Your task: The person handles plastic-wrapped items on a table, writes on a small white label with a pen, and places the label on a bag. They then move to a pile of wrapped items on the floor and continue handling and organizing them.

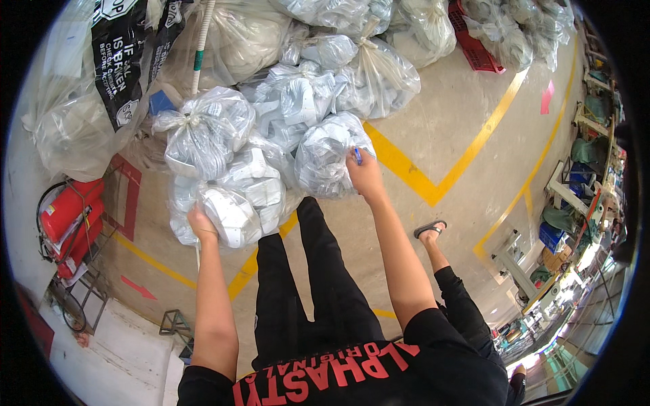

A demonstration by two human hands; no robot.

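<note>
My left hand [201, 223] grips the near left side of a clear plastic bag [233, 215] packed with white curved pieces. Part of its fingers is hidden against the plastic. My right hand [366, 174] is closed round a small blue object [357, 156], too small to name surely, with a pen-like shape. That hand rests against the right side of another clear bag [328, 150] of white pieces. A knotted bag [206, 128] lies just beyond my left hand, touching the others in the pile.
More filled bags [379, 74] are heaped beyond my hands. Red fire extinguishers [71, 223] stand at the left wall. Yellow lines [406, 162] mark the floor. Another person's sandalled foot [430, 230] is right of my legs, and workbenches with machines [562, 264] line the right side.
</note>
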